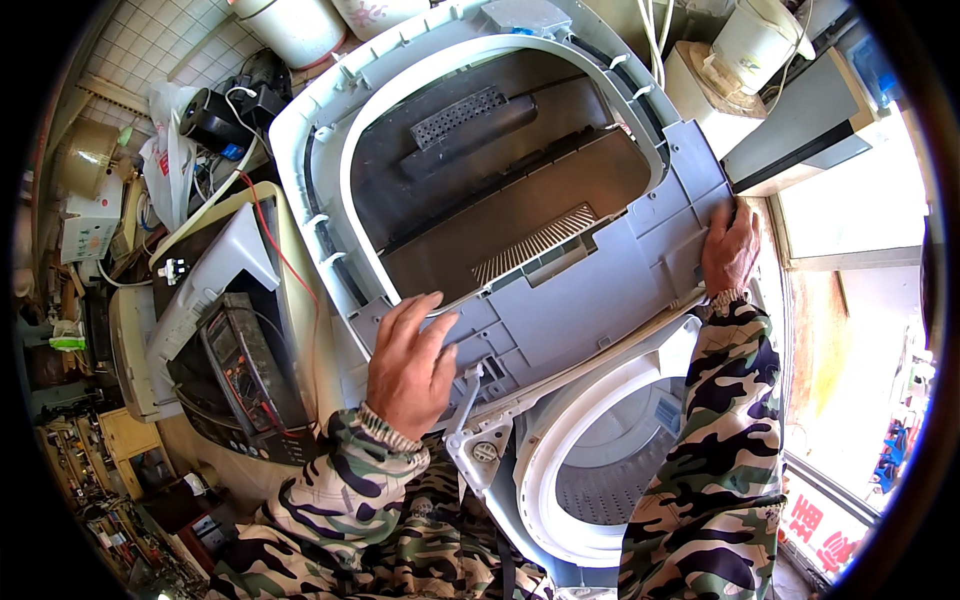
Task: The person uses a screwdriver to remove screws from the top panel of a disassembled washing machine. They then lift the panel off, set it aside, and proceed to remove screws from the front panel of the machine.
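Observation:
A large grey plastic washing machine top cover (620, 290) is tilted up in front of me, its ribbed underside showing. Through its oval opening a dark lid with slotted grilles is visible. My right hand (732, 250) grips the cover's right edge, fingers along the side. Over the cover's lower left corner is my left hand (408, 365), fingers stretched out and a little apart; whether they press on the plastic I cannot tell. Below the cover stands the washing machine's tub (600, 460), with a white ring around a perforated drum. A small hinged arm (465, 400) sits at the tub's left corner.
To the left lies another appliance cover (215, 275) with a multimeter (240, 365) and red lead on it. A plastic bag (168, 150) and black motor-like parts are behind. White buckets (290, 30) stand at the back; tools crowd the lower left. A doorway is at right.

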Demonstrator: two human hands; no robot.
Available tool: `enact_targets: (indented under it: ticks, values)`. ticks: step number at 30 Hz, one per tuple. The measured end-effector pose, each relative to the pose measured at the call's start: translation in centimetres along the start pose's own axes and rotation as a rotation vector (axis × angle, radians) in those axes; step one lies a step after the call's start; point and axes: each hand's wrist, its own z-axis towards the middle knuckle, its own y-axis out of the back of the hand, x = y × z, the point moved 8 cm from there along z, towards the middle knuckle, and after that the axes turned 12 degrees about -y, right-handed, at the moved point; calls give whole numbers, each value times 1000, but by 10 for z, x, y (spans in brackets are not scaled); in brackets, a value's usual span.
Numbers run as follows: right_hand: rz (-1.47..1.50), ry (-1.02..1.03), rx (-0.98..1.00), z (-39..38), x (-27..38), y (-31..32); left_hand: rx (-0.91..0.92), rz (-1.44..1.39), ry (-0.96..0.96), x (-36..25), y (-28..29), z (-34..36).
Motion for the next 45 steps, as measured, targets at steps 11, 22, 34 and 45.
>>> enact_targets:
  ticks: [11, 22, 34, 45]
  values:
    - [97, -29, 19, 4, -3, 2, 8, -266, 12, 19, -51, 46]
    - [112, -100, 56, 12, -22, -3, -235, -268, 597, 94, 31, -100]
    - [238, -98, 79, 23, -44, -18, -28, 173, 271, 87, 30, -44]
    - [191, -82, 83, 23, -34, -17, 54, -36, 346, 123, 28, -25]
